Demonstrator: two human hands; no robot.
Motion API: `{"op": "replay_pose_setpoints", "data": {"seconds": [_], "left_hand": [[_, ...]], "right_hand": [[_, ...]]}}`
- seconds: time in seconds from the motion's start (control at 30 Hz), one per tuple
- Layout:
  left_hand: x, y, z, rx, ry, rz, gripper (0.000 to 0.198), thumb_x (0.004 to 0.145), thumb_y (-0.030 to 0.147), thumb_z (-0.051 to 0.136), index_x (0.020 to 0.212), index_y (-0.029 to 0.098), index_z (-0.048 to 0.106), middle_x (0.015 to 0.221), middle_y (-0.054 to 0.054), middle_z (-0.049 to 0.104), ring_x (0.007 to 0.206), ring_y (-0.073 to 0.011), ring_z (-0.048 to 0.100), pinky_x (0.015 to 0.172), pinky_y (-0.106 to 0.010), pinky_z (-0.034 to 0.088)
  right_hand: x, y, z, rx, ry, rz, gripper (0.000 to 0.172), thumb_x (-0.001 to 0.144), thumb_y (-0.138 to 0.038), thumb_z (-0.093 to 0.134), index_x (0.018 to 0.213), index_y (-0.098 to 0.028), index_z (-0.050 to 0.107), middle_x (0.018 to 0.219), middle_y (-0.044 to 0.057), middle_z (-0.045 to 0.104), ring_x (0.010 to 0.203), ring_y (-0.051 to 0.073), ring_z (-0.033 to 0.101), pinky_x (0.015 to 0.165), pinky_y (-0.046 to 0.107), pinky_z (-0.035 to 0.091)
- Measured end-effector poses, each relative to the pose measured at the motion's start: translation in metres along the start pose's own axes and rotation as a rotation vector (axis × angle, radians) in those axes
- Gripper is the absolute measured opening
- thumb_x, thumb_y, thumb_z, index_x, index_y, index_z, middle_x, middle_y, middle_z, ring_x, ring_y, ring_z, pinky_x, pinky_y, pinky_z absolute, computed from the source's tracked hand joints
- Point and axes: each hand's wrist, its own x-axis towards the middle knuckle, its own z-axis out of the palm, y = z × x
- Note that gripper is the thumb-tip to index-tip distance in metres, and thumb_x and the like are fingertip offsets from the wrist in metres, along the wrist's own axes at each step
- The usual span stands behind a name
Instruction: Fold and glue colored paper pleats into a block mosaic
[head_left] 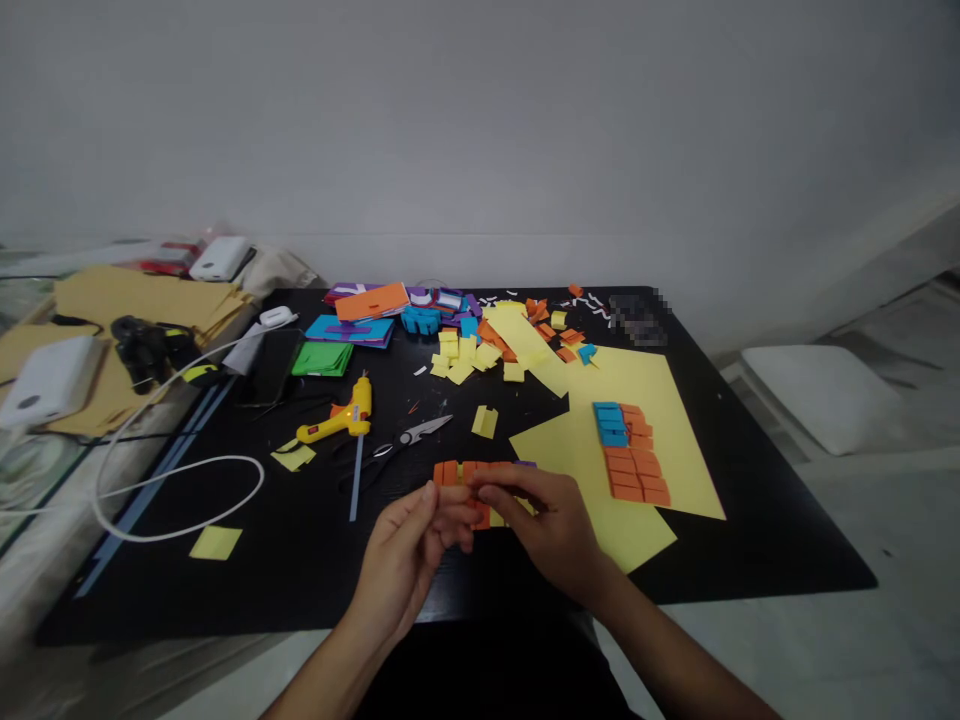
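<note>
Near the front edge of the black table (300,560), my left hand (409,560) and my right hand (551,525) both pinch a strip of folded orange paper pieces (469,472). The fingers of each hand are closed on it. A bit of yellow paper shows under the strip between my hands. Just right of my right hand lies a large yellow sheet (675,400) bearing rows of orange pieces (637,465) and blue pieces (611,423).
A yellow glue gun (341,418) with its white cord (187,500), and scissors (409,438), lie left of my hands. Loose yellow squares (461,358), orange scraps and coloured paper stacks (360,315) fill the back. Brown envelopes and white devices (49,380) sit far left.
</note>
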Motion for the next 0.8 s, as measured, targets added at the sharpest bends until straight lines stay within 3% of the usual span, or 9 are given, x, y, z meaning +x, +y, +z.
{"op": "replay_pose_setpoints", "data": {"seconds": [0.2,0.33,0.6,0.8], "left_hand": [[-0.003,-0.001,0.002,0.018,-0.015,0.008,0.044,0.085,0.05,0.084,0.096,0.007,0.086,0.079,-0.015,0.078,0.064,-0.0151,0.062,0.061,-0.025,0.053],[-0.008,-0.004,-0.001,0.091,-0.053,0.022,0.051,0.088,0.055,0.081,0.109,0.009,0.084,0.084,-0.015,0.079,0.07,-0.0172,0.065,0.065,-0.027,0.054],[-0.022,-0.019,0.0,0.169,-0.125,0.03,0.059,0.097,0.055,0.07,0.14,0.014,0.071,0.086,-0.01,0.076,0.073,-0.0174,0.066,0.068,-0.029,0.054],[-0.026,-0.017,0.006,-0.004,-0.156,0.032,0.052,0.093,0.049,0.076,0.135,0.018,0.075,0.076,-0.006,0.07,0.07,-0.0157,0.063,0.062,-0.025,0.051]], "right_hand": [[-0.002,0.001,0.001,-0.276,-0.005,-0.319,0.012,0.101,-0.014,0.068,0.106,-0.022,0.076,0.098,0.003,0.084,0.089,0.018,0.08,0.084,0.03,0.064],[-0.004,0.002,-0.002,-0.518,-0.042,-0.446,0.013,0.105,-0.013,0.059,0.108,-0.018,0.071,0.095,0.007,0.081,0.086,0.02,0.078,0.081,0.032,0.065],[-0.01,0.01,-0.008,-0.719,-0.25,-0.476,0.022,0.108,-0.007,0.044,0.115,-0.012,0.064,0.097,0.011,0.076,0.083,0.024,0.073,0.072,0.036,0.063],[-0.008,0.013,-0.005,-0.731,-0.274,-0.422,0.023,0.11,-0.01,0.04,0.105,-0.019,0.06,0.092,0.008,0.07,0.084,0.022,0.068,0.074,0.034,0.059]]}}
